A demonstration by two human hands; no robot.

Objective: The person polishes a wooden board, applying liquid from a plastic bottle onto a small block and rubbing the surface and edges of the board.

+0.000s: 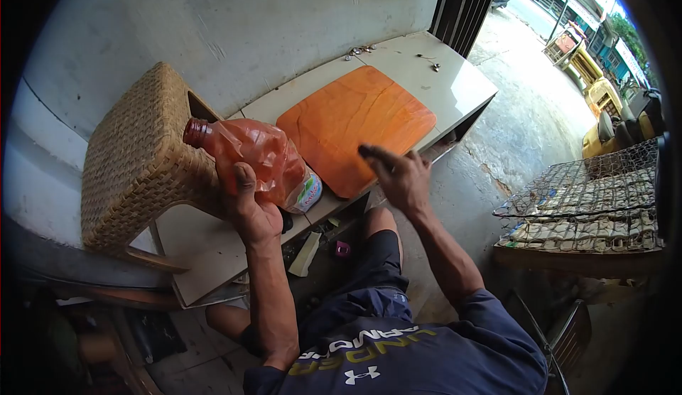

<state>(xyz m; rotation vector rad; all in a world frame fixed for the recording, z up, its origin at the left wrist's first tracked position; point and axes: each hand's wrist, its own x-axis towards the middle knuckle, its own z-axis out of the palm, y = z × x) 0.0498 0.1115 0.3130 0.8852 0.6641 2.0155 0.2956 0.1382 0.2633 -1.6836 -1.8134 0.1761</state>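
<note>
My left hand is wrapped round a crumpled clear plastic bottle. Reddish-orange colour coats the bottle, its uncapped neck points up and left, and a label shows near its base. My right hand is raised over the near right edge of an orange wood-grained board, its fingers partly curled. A dark piece sticks out at its fingertips; I cannot make out what it is. The board lies flat on a white tiled bench, and its surface looks glossy.
A woven rattan stool lies tipped against the wall on the left. Small metallic bits sit at the bench's back edge. Below the bench are a pale offcut and a pink item. A wire-mesh rack stands at right.
</note>
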